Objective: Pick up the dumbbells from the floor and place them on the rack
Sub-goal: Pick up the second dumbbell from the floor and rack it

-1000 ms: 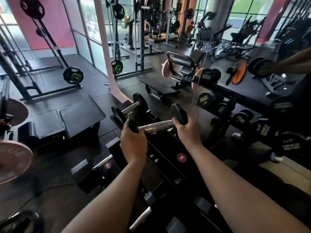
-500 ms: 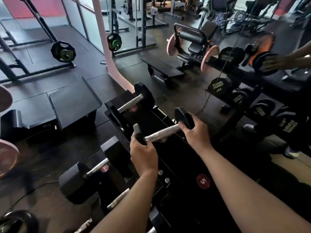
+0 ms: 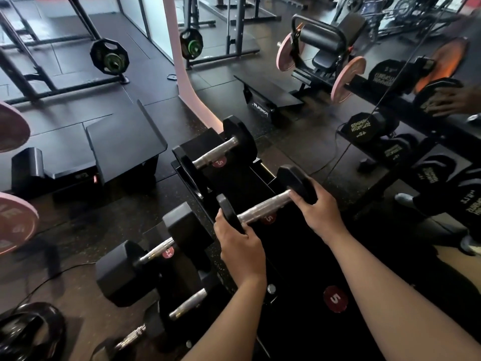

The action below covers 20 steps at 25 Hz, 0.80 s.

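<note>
Dark gym flooring [image 3: 145,82] is spreading out around us. We are lowering a dumbbell [image 3: 265,204] onto the rack [image 3: 299,256], left hand [image 3: 240,246] and right hand [image 3: 318,212] clamped on its ends, over a red "5" sticker. Another dumbbell [image 3: 216,155] is already sitting racked beyond; more seem to be waiting lower left, one marked "2.5".

Both hands grip one dumbbell [image 3: 265,204] over the black rack [image 3: 291,256]: the left hand [image 3: 240,250] cups its near head, the right hand [image 3: 318,212] its far head. Another dumbbell [image 3: 213,157] rests on the rack just beyond, a red "5" sticker [image 3: 335,298] nearer.
</note>
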### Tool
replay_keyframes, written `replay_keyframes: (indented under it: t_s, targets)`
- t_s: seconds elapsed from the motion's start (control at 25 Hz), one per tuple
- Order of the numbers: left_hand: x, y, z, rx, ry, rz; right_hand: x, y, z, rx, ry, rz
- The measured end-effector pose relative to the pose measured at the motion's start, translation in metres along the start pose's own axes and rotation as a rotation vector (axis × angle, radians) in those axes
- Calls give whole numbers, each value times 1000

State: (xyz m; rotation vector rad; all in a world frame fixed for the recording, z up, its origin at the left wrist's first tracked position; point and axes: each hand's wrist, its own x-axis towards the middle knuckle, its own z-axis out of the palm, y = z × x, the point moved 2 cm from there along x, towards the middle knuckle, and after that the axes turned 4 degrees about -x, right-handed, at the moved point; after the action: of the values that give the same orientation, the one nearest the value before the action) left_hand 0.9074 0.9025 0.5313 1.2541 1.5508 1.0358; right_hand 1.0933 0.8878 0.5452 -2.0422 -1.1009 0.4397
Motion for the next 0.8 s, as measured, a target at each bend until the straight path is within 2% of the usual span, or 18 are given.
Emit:
replay_keyframes:
  t_s: [0.24,0.48,0.8]
  targets:
    - [-2,-4,-2,10,-7,-14,1,10,2,54,1,83]
    - [1,-6,0,-76,-14,-10,-5,7,2,115,7,115]
    - [8,-10,-10,-130,-121,-4,-22,-4,-12,207,59,182]
